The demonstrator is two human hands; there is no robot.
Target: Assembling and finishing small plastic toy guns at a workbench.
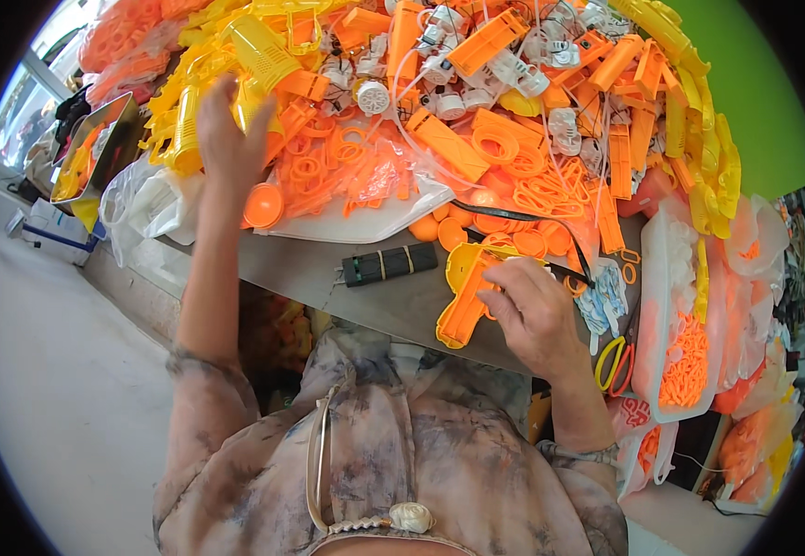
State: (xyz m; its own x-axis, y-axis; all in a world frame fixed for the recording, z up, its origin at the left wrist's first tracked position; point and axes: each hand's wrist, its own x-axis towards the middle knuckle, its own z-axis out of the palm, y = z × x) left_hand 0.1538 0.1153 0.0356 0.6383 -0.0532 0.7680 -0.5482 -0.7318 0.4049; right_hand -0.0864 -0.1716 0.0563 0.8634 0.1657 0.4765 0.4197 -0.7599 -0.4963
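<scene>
Over the heap's left side, my left hand (228,134) reaches up among yellow perforated plastic shells, its thumb and fingers apart. One yellow cup-shaped shell (264,57) lies just beyond the fingertips, and another shell (187,130) is beside the hand. Whether the fingers touch a shell is hard to tell. At the table's front, my right hand (540,315) is closed on an orange and yellow plastic casing (464,301), which is tilted over the tabletop. The hand covers the casing's right end. A black bundle with two bands (389,266) lies to its left.
Orange casings (444,144), white motor units (440,69) and orange rings (495,144) pile up across the grey table (310,264). Scissors (614,364) lie near the right edge. A translucent bin (654,306) holds small orange pieces. A black strap (514,216) crosses the middle.
</scene>
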